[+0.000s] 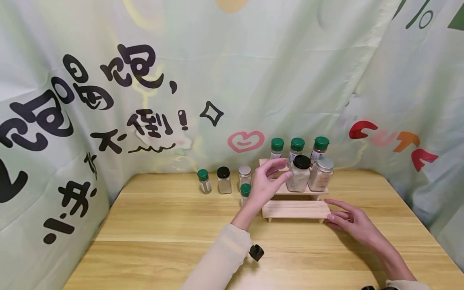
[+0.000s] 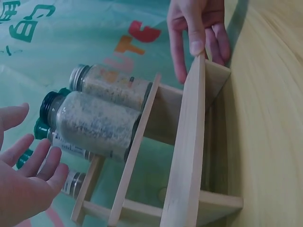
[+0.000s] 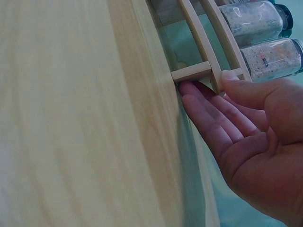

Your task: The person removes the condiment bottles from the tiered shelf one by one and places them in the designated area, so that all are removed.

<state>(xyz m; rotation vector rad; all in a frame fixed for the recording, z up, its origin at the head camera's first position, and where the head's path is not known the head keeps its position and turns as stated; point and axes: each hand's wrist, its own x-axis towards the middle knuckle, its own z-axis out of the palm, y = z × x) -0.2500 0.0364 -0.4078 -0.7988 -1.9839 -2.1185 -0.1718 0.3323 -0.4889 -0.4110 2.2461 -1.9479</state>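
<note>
A tiered wooden spice rack (image 1: 295, 209) stands on the table. Its middle tier bears a black-lidded glass jar (image 1: 299, 177) and a silver-lidded jar (image 1: 321, 177), both with pale, grainy contents. Several green-capped spice bottles (image 1: 321, 146) stand on the top tier. My left hand (image 1: 267, 181) is just left of the black-lidded jar, fingers spread loosely; the left wrist view shows a gap between them. With thumb and fingers on opposite sides, my right hand (image 1: 353, 223) pinches the right end of the rack's lowest tier.
Left of the rack stand a green-capped bottle (image 1: 204, 183), a black-capped jar (image 1: 224, 181), a silver-capped jar (image 1: 245, 175) and another green-capped bottle (image 1: 245, 191), partly hidden by my left arm. A printed curtain (image 1: 203, 60) hangs behind the wooden table (image 1: 152, 225).
</note>
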